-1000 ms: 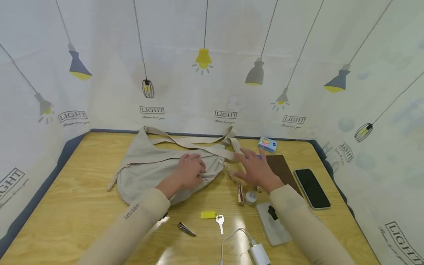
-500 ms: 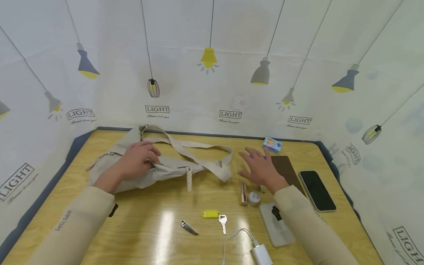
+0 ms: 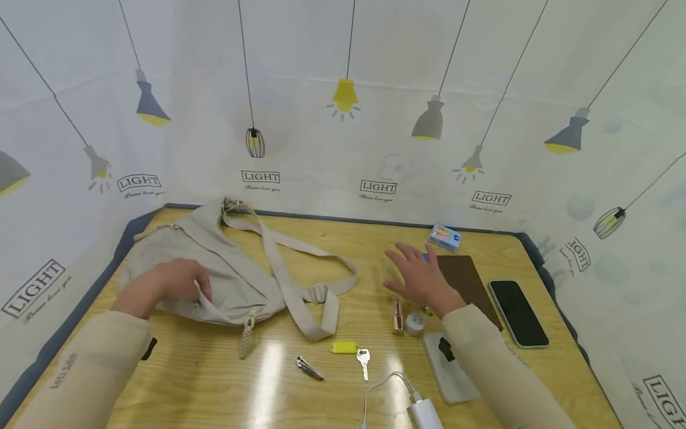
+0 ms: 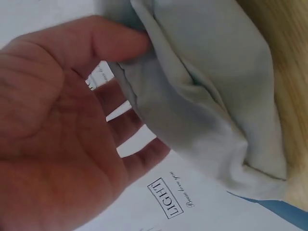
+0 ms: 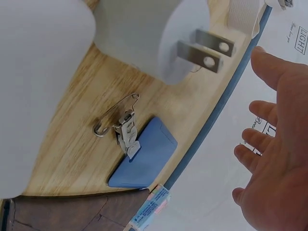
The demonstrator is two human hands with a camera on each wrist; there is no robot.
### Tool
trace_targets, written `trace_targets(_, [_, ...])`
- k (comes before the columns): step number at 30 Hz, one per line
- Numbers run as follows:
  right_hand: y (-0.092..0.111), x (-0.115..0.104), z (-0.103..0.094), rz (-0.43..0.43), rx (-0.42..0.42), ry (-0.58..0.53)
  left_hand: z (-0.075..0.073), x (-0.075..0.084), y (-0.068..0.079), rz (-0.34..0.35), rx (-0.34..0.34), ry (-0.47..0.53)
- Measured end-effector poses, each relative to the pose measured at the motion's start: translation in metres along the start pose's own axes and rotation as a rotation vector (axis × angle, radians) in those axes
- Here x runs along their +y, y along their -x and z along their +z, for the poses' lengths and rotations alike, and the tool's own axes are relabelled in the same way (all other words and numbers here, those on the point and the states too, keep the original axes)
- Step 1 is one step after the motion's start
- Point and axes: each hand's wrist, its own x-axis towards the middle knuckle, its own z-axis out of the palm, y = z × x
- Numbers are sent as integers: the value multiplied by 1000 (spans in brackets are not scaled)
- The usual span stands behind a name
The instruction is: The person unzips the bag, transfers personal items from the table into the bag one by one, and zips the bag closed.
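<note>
My left hand [image 3: 179, 280] pinches the cloth of a pale grey shoulder bag [image 3: 227, 262] at its near lower side. In the left wrist view, the thumb and fingers of the left hand [image 4: 67, 125] meet at a fold of the bag [image 4: 207, 106]. The bag's strap [image 3: 286, 268] trails right across the table. Over on the right, my right hand [image 3: 420, 277] hovers with spread fingers and holds nothing. Below it are a gold lipstick-like tube [image 3: 398, 317] and a white plug [image 3: 414, 323]. The right wrist view shows a blue badge holder [image 5: 144, 156] with a clip and safety pin [image 5: 118, 115].
A brown notebook [image 3: 471, 286], a phone [image 3: 518, 314] and a small blue pack [image 3: 445, 237] lie at right. Nearer are a white slab-shaped device [image 3: 452, 372], a charger with cable [image 3: 423, 414], a key [image 3: 364, 363] with yellow tag [image 3: 343, 347], and nail clippers [image 3: 309, 368].
My left hand has moved left, and the bag has shifted left and turned, its right end swinging nearer. The strap has come along. My right hand stays spread over nearly the same spot.
</note>
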Motion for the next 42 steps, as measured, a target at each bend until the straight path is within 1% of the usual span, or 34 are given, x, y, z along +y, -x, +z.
trace_targets(1, [0, 0, 0, -1, -1, 2, 1, 0, 0, -15, -20, -12])
trace_targets(4, [1, 0, 0, -9, -6, 9, 4, -3, 0, -44, -92, 5])
trace_targets(8, [2, 0, 1, -12, -9, -1, 8, -7, -1, -81, -182, 90])
trace_targets(13, [1, 2, 3, -6, -19, 0, 10, -12, -5, -116, -225, 119])
trace_targets(17, [1, 2, 5, -4, -31, 6, 11, -14, -6, -87, -222, 121])
trace_targets(19, [1, 1, 5, -7, -28, 10, 11, -15, -6, -56, -210, 123])
trace_targets(21, [1, 0, 5, -7, -26, 5, 13, -16, -8, -35, -189, 158])
trace_targets(23, [1, 0, 4, -4, -28, -1, 15, -18, -11, -24, -146, 189])
trace_targets(25, [1, 0, 5, -3, -32, -5, 19, -22, -17, -8, -71, 197])
trace_targets(28, [0, 0, 5, -1, -41, -4, 25, -29, -29, -29, 50, 158])
trace_targets(30, [0, 0, 6, -1, -45, 0, 30, -33, -39, -70, 114, 115])
trace_targets(33, [0, 1, 7, 3, -50, -1, 37, -32, -53, -167, 193, 73])
trace_targets(35, [0, 0, 7, -2, -44, 3, 41, -25, -61, -230, 250, 62])
trace_targets(38, [1, -2, 6, -14, -26, 3, 45, -5, -73, -330, 323, 76])
trace_targets(40, [1, -3, 6, -22, -17, 0, 47, 7, -81, -397, 353, 94])
trace_targets(42, [1, -5, 7, -29, -5, -4, 51, 14, -90, -457, 369, 98])
